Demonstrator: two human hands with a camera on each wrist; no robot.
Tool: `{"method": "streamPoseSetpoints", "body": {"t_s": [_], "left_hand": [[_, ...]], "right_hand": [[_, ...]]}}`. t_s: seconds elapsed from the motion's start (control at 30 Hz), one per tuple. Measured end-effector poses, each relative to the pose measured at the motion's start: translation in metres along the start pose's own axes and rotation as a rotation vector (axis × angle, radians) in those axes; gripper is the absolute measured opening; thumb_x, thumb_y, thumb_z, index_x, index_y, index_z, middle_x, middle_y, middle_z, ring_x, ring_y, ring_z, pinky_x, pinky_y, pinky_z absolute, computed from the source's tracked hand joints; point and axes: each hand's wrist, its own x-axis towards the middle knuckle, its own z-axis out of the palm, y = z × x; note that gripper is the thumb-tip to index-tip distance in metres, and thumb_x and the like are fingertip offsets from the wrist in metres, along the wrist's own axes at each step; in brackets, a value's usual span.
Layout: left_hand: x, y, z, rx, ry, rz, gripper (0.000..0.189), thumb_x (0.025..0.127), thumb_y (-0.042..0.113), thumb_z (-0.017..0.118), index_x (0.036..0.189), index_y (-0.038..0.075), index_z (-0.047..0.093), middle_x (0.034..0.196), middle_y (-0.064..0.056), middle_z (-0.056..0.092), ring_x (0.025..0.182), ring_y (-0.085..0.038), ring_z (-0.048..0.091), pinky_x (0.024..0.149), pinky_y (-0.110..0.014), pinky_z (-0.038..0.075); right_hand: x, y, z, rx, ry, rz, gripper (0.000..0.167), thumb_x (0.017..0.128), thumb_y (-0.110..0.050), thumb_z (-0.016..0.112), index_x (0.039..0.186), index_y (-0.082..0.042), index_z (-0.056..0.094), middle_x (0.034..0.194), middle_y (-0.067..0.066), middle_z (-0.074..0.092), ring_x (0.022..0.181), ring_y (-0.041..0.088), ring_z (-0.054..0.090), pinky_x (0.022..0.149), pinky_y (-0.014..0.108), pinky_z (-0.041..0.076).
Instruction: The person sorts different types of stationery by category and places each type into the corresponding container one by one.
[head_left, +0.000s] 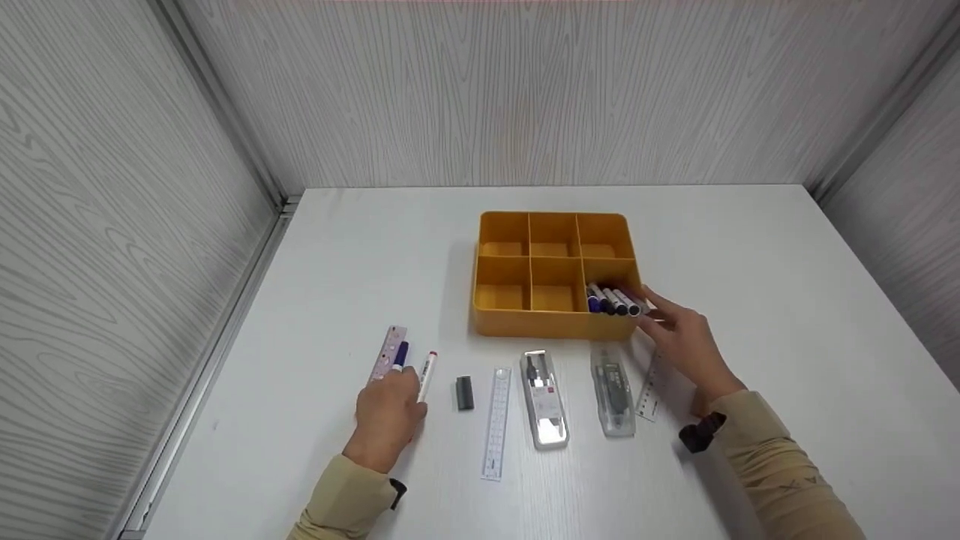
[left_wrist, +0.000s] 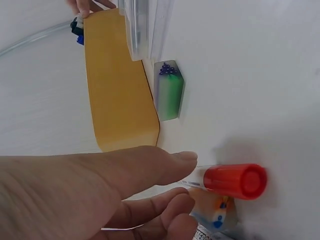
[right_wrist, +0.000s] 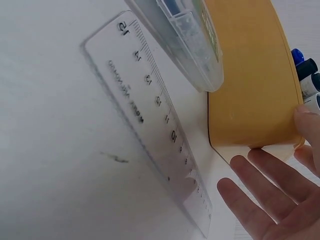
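My left hand [head_left: 388, 416] is at the left, low over the table, with a red-capped marker [head_left: 427, 375] between thumb and fingers. A purple-capped marker [head_left: 400, 355] and a pink patterned ruler [head_left: 389, 349] lie by its knuckles, partly covered. My right hand [head_left: 686, 341] touches the front right corner of an orange six-compartment box [head_left: 555, 324], thumb at the rim, other fingers spread along the side. Several white markers [head_left: 616, 298] with dark and blue ends lean in the box's front right compartment. In the right wrist view, a clear ruler [right_wrist: 150, 120] lies below that hand.
A dark eraser [head_left: 464, 393], another clear ruler [head_left: 496, 424] and a clear case with a compass [head_left: 545, 401] lie in front of the box. A second clear case [head_left: 613, 390] is further right. Grey panels [head_left: 480, 90] enclose the white table [head_left: 720, 240].
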Motion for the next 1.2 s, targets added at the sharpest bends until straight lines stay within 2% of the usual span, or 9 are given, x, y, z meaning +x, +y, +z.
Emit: {"method": "streamPoseSetpoints", "body": {"t_s": [0.17,0.33,0.5,0.67,0.73,0.83,0.93,1.1,1.2], "left_hand": [[-0.003,0.004,0.005,0.061,0.054,0.012,0.021,0.084,0.013,0.078,0.095,0.000,0.066,0.069,-0.008,0.058,0.057,-0.019,0.049,0.052,-0.031,0.041],[-0.005,0.008,0.010,0.110,0.089,0.025,0.018,0.084,0.013,0.078,0.089,0.002,0.065,0.063,-0.005,0.052,0.054,-0.017,0.044,0.048,-0.028,0.031],[-0.003,0.011,0.015,0.095,0.066,0.015,0.013,0.086,0.012,0.074,0.088,0.002,0.066,0.062,-0.003,0.048,0.053,-0.015,0.042,0.047,-0.027,0.027],[-0.002,0.012,0.017,0.057,0.116,0.038,0.008,0.085,0.006,0.070,0.081,0.001,0.065,0.059,-0.002,0.045,0.051,-0.015,0.039,0.046,-0.026,0.026],[-0.001,0.012,0.015,0.041,0.115,0.035,0.009,0.085,0.005,0.070,0.080,0.001,0.065,0.057,-0.002,0.045,0.050,-0.015,0.039,0.045,-0.026,0.026],[0.002,0.012,0.011,-0.003,0.053,0.000,0.010,0.087,0.010,0.070,0.086,0.001,0.066,0.058,-0.002,0.046,0.052,-0.016,0.042,0.047,-0.027,0.028],[0.004,0.012,0.005,-0.037,0.034,-0.010,0.015,0.087,0.014,0.072,0.090,0.001,0.065,0.059,-0.003,0.047,0.053,-0.016,0.045,0.048,-0.027,0.031],[0.006,0.012,-0.006,-0.073,0.088,0.029,0.017,0.087,0.016,0.072,0.090,0.002,0.063,0.064,-0.003,0.051,0.056,-0.015,0.046,0.050,-0.026,0.034],[0.009,0.015,-0.012,-0.102,0.114,0.050,0.017,0.089,0.017,0.071,0.096,0.003,0.064,0.070,-0.004,0.056,0.058,-0.015,0.048,0.052,-0.026,0.038]], "right_hand": [[0.000,-0.001,-0.001,0.003,-0.011,0.029,0.059,0.099,-0.037,0.058,0.153,-0.033,0.034,0.141,0.017,0.057,0.119,0.037,0.062,0.096,0.051,0.052],[0.000,-0.001,-0.001,0.008,0.003,0.016,0.059,0.099,-0.038,0.059,0.153,-0.031,0.036,0.141,0.018,0.057,0.117,0.038,0.063,0.096,0.051,0.052],[-0.001,-0.001,0.001,0.017,0.013,-0.007,0.059,0.099,-0.038,0.059,0.153,-0.029,0.037,0.135,0.019,0.061,0.113,0.036,0.066,0.095,0.050,0.053],[-0.001,-0.002,0.002,0.010,0.039,-0.043,0.058,0.099,-0.031,0.061,0.152,-0.025,0.038,0.129,0.020,0.065,0.109,0.036,0.068,0.091,0.050,0.055],[-0.002,-0.002,0.001,0.008,0.048,-0.058,0.058,0.099,-0.027,0.062,0.152,-0.024,0.039,0.126,0.021,0.066,0.107,0.036,0.069,0.088,0.050,0.055],[-0.002,-0.003,0.001,0.009,0.053,-0.067,0.057,0.099,-0.025,0.062,0.152,-0.023,0.040,0.127,0.021,0.066,0.107,0.037,0.069,0.089,0.050,0.055],[-0.003,-0.003,0.001,0.009,0.051,-0.062,0.057,0.099,-0.028,0.062,0.152,-0.023,0.040,0.127,0.021,0.066,0.107,0.037,0.069,0.090,0.050,0.055],[-0.003,-0.003,0.001,0.018,0.039,-0.039,0.059,0.099,-0.035,0.061,0.152,-0.025,0.039,0.129,0.022,0.065,0.109,0.037,0.068,0.092,0.051,0.054],[-0.003,-0.002,0.000,0.023,0.038,-0.032,0.059,0.098,-0.038,0.060,0.152,-0.026,0.039,0.131,0.021,0.063,0.111,0.037,0.067,0.093,0.050,0.054]]}}
